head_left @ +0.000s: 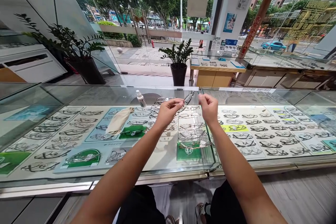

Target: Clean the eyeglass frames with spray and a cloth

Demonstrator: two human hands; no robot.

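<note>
My left hand (168,112) pinches a pair of eyeglasses (189,97) between thumb and fingertips, raised above the glass counter. My right hand (209,106) is closed with thumb against fingers, just right of the eyeglasses. Whatever it may hold is too small or hidden to make out. A small white bottle (141,98) stands upright on the glass, left of my left hand. A beige cloth pouch (120,120) lies nearer to me on the glass. Beside my left hand, partly behind it, lie more eyeglasses (164,100).
Under the glass top of the display counter (157,172) lie rows of eyeglasses on white, blue and green panels. Beyond it stand a potted plant (179,73), a wooden display table (217,77) and a large window. Another potted plant (84,66) is at the left.
</note>
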